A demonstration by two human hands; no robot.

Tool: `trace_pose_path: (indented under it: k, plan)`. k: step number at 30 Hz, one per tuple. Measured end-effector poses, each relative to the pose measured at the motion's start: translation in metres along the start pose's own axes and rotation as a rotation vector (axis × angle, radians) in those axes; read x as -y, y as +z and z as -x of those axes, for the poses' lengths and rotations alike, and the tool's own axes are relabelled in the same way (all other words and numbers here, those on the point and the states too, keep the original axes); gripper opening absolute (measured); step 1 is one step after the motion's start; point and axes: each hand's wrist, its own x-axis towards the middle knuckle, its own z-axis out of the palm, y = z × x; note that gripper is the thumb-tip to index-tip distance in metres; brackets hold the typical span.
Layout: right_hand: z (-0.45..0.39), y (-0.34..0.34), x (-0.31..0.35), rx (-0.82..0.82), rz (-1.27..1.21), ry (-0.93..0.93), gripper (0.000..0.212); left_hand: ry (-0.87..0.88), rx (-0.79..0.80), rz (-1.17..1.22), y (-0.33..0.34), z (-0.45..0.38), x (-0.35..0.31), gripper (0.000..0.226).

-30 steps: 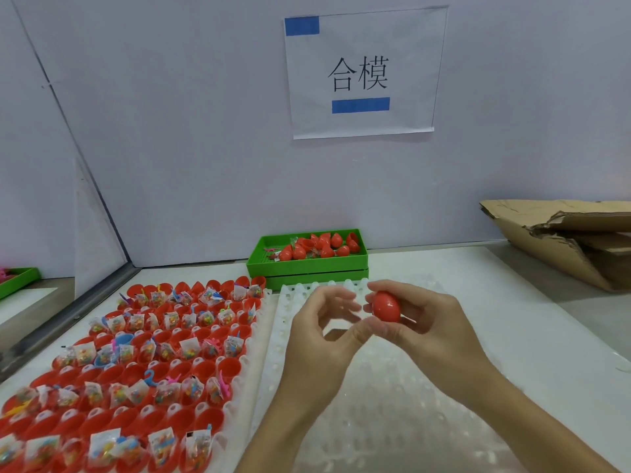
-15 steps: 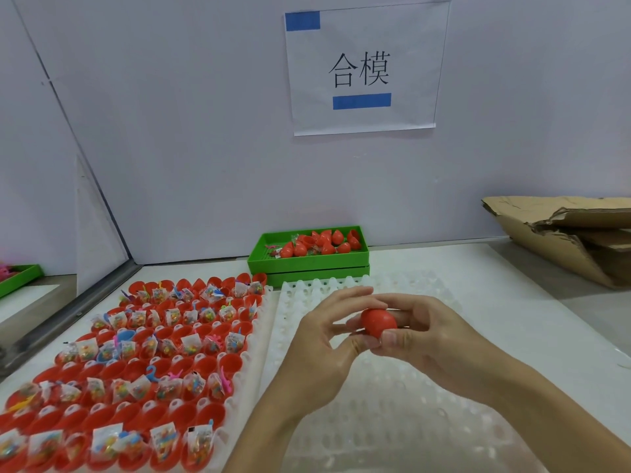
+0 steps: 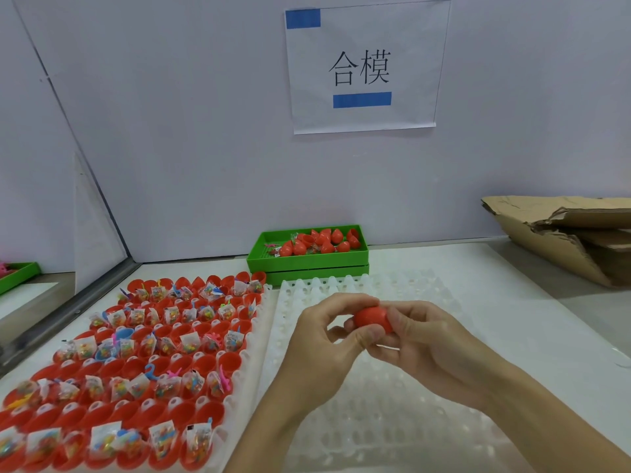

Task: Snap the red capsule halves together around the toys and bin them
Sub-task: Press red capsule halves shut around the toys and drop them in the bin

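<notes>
red capsule [image 3: 372, 319] pinched between both hands over the white tray [image 3: 375, 421]; left hand [image 3: 321, 343] and right hand [image 3: 423, 339] fingers curl round it. green bin [image 3: 307, 259] far behind.

Bright, even light; edges distorted.

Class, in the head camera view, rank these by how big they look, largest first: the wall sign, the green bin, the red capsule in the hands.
1. wall sign
2. green bin
3. red capsule

The sign and bin sit farther back, so their true sizes may differ more than this view suggests.
</notes>
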Motion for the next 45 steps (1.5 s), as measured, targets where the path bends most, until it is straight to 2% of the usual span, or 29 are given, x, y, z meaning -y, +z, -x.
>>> trace_pose_path:
  k: [5,11,14,18,21,26,30,32,34,38,42,45]
  plan:
    - [-0.002,0.003,-0.007,-0.015,-0.062,-0.062,0.035,-0.006,-0.064,0.106,0.004,-0.001,0.0,0.03]
    - [-0.006,0.01,-0.017,-0.109,-0.081,-0.152,0.038,0.022,-0.17,0.102,0.013,0.0,0.002,0.042]
    - [-0.006,0.01,-0.018,-0.111,-0.067,-0.167,0.039,0.022,-0.162,0.109,0.013,0.001,0.003,0.041]
    - [-0.004,0.007,-0.015,-0.124,-0.099,-0.113,0.037,0.031,-0.168,0.058,0.017,0.0,0.004,0.04]
    - [-0.002,0.007,-0.01,-0.077,-0.153,-0.06,0.028,0.037,-0.15,0.075,0.018,-0.001,0.003,0.036]
    - [-0.002,0.012,-0.014,-0.034,-0.223,-0.016,0.039,0.01,-0.135,0.098,0.014,-0.001,0.002,0.034]
    - [-0.005,0.013,-0.016,-0.149,-0.119,-0.105,0.034,-0.074,-0.106,0.078,0.016,0.0,0.006,0.033]
    - [-0.007,0.012,-0.018,-0.216,-0.037,-0.163,0.03,-0.163,-0.056,0.188,0.02,0.002,0.007,0.052]
    - [-0.008,0.013,-0.021,-0.25,0.08,-0.218,0.027,-0.223,-0.08,0.266,0.026,0.003,0.006,0.074]
    - [-0.01,0.011,-0.031,-0.299,0.289,-0.298,0.022,-0.22,-0.207,0.307,0.033,0.002,0.007,0.065]
    - [-0.013,0.008,-0.037,-0.357,0.35,-0.337,0.024,-0.21,-0.233,0.299,0.037,0.003,0.009,0.045]
    - [-0.014,0.007,-0.036,-0.354,0.347,-0.334,0.021,-0.188,-0.233,0.301,0.036,0.003,0.009,0.052]
